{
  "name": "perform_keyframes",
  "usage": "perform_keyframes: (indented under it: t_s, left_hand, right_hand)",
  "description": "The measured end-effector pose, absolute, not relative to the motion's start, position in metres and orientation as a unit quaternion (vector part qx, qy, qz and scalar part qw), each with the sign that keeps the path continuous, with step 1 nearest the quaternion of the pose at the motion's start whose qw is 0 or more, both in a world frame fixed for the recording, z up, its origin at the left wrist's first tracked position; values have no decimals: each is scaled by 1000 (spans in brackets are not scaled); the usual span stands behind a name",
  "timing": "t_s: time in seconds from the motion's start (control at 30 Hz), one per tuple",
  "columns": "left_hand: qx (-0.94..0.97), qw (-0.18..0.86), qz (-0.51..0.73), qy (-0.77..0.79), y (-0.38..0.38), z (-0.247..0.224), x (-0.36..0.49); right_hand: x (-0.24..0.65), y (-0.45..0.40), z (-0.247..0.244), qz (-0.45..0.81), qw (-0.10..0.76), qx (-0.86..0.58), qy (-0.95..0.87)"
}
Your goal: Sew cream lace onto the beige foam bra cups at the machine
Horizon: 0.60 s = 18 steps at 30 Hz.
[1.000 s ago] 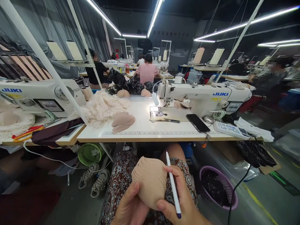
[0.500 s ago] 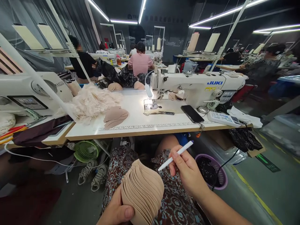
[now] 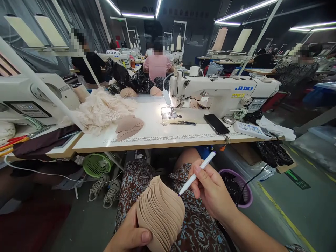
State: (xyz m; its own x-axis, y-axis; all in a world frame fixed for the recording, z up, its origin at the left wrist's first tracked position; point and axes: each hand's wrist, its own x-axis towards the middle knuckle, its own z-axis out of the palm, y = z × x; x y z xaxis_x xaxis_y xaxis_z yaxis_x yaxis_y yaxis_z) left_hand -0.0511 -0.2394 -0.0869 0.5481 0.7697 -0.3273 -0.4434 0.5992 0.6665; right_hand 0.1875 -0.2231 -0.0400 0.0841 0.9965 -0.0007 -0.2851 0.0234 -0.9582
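Note:
A fanned stack of beige fabric pieces (image 3: 161, 213) is gripped at its lower left by my left hand (image 3: 133, 232), thumb across the front. My right hand (image 3: 210, 185) pinches a white marker pen (image 3: 198, 172), its dark tip pointing down-left at the upper right edge of the stack. The tip looks to be touching the top piece or very near it. Both hands are above my patterned clothing (image 3: 199, 224), below the table edge.
The white table (image 3: 147, 138) carries a sewing machine (image 3: 217, 91), a phone (image 3: 216, 124), tweezers (image 3: 181, 123), brown fabric pieces (image 3: 130, 126) and cream lace (image 3: 105, 108). A purple basket (image 3: 249, 199) stands at the right. People sit at machines farther back.
The pen in my right hand has moved down slightly to the stack's edge, and its dark tip now shows. The camera view has shifted a little. My left hand keeps its hold.

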Motion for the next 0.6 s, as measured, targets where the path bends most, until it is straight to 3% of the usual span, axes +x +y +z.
perform_keyframes:
  t_s: [0.17,0.6]
  left_hand:
    - [268,840,362,302,-240,-84,-50]
    - [279,840,353,303,-238,-84,-50]
  right_hand:
    - [185,-228,-37,536,554,-452,-448]
    - [185,-233,-36,552,563,-427,-443]
